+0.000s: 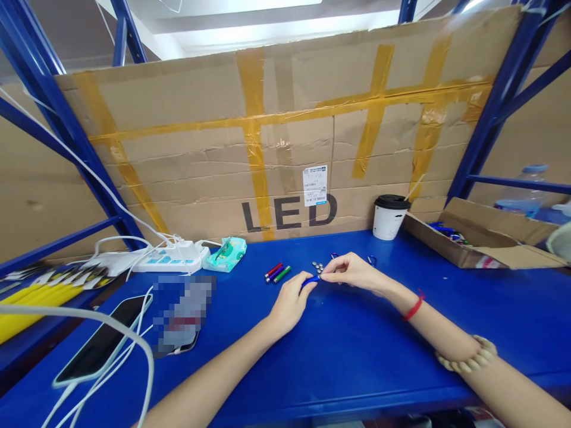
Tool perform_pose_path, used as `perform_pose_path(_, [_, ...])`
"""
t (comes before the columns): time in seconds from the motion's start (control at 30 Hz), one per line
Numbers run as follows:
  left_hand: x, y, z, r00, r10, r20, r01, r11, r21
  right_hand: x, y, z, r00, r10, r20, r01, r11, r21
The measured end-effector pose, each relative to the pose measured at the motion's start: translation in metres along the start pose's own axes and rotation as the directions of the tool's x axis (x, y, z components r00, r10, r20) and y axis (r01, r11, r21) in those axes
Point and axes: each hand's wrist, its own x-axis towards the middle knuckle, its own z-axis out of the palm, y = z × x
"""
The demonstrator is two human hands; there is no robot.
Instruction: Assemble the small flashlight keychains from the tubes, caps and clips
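Near the middle of the blue table, my left hand (288,302) is closed around a small blue metal tube (310,281), which looks like a mini flashlight body. My right hand (350,270) pinches at the tube's right end, and whatever lies between its fingertips is too small to make out. Just behind the fingers sit several small silver discs (317,266), like button cells. To the left lie a red tube (273,270), a purple tube (275,276) and a green tube (282,274), side by side. A dark blue carabiner-like clip (372,260) rests beyond my right hand, with another partly hidden behind it.
An open cardboard box (473,238) holding blue items stands at right, beside a lidded paper cup (391,219). At left are a power strip (173,257), a teal packet (227,254), a phone (104,339) and white cables. A cardboard wall (200,178) closes the back.
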Motion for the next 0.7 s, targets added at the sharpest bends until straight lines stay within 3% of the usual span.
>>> perform_pose_path(0.2, [-0.001,0.0,-0.001,0.996,0.066,0.064,-0.064,0.997,-0.035,0.002,0.004,-0.002,1.0,0.004,0.029,-0.005,1.0,0.016])
perform_pose_path(0.4, [-0.003,-0.002,-0.001,0.992,0.058,0.111,-0.065,0.996,0.06,0.004,0.01,-0.003,0.991,-0.062,0.121,0.06,0.998,0.018])
perform_pose_path(0.6, [-0.005,0.0,-0.003,0.975,0.056,0.213,-0.09,0.985,0.15,0.001,0.013,-0.005,0.965,-0.136,0.224,0.161,0.982,-0.096])
perform_pose_path(0.7, [-0.005,0.0,-0.003,0.981,0.058,0.186,-0.086,0.985,0.149,0.0,0.011,-0.004,0.959,-0.113,0.261,0.149,0.981,-0.125])
